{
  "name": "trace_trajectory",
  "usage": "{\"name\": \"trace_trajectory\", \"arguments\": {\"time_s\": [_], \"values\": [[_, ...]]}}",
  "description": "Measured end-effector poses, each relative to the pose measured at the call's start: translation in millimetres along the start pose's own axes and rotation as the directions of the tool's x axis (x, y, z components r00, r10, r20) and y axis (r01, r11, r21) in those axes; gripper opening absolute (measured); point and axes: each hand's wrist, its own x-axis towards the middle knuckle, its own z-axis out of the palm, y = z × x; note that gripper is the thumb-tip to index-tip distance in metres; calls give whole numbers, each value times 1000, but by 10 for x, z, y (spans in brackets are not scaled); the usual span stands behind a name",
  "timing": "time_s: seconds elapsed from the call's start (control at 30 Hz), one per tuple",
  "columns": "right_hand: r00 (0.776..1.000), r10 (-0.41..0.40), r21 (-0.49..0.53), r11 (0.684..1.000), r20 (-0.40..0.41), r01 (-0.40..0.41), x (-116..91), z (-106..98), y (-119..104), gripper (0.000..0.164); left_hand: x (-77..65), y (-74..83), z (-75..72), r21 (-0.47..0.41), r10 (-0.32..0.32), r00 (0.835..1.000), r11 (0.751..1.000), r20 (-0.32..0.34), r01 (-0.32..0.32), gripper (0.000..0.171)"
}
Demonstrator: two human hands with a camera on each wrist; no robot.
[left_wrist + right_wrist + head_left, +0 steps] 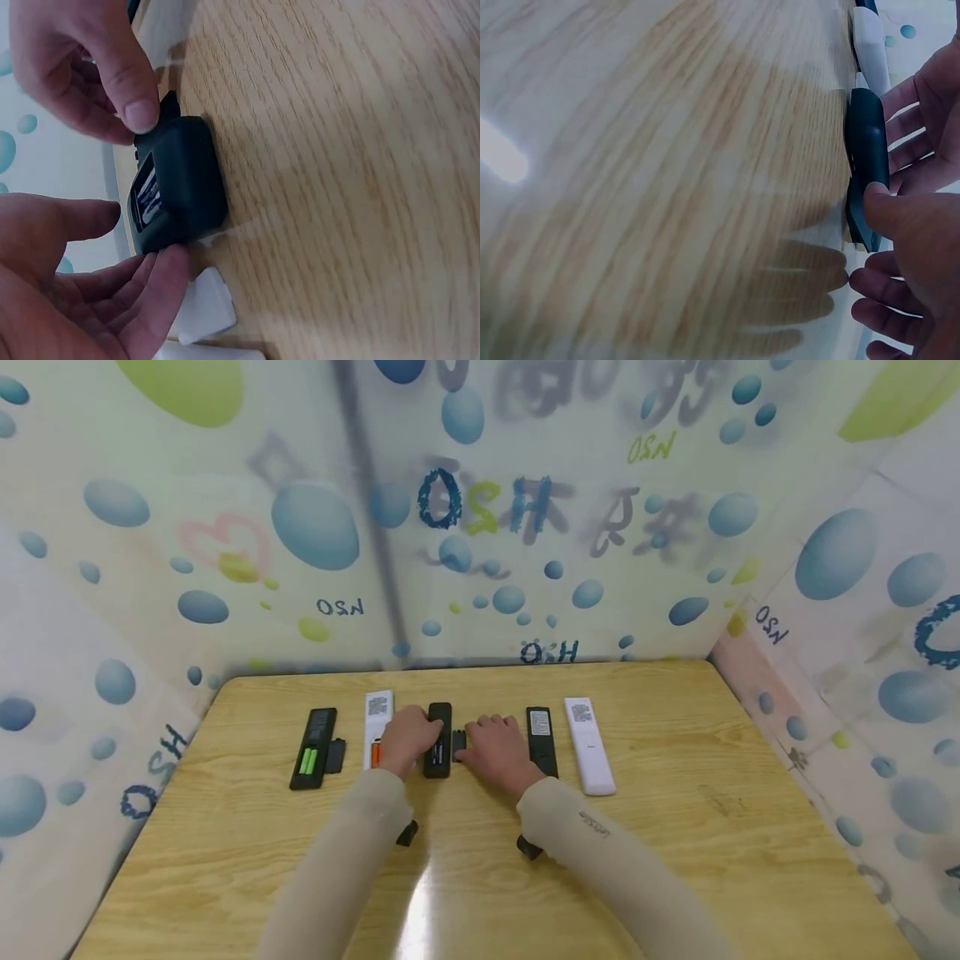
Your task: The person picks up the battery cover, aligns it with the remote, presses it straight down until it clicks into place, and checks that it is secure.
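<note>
The black remote control point(438, 742) lies at the frame's centre, battery compartment upward, its long axis near-vertical, one end toward the wall point(480, 572). The left hand's point(408, 737) fingers touch the remote's left side, thumb spread well apart from them. The right hand's point(498, 750) thumb touches the black battery cover point(459, 746) just right of the remote; its other fingers are loosely bent, spaced from the thumb. The wood-grain table point(750, 877) fills the lower frame; blue bubbles pattern the wall.
</note>
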Motion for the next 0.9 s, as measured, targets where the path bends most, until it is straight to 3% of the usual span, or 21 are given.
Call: {"name": "trace_trajectory", "arguments": {"time_s": [0.27, 0.63, 0.9], "values": [[1000, 5, -21, 1000, 4, -5, 31, 15, -12, 55, 50, 94, 80, 153, -26, 999, 988, -30, 30, 44], [1000, -2, -4, 1000, 29, 2, 97, 13, 8, 52, 27, 142, 98, 125, -40, 999, 991, -33, 44, 40], [999, 43, 55, 998, 20, -44, 100, -36, -1, 45, 59, 137, 125, 85, -54, 998, 995, -29, 57, 38]]}}
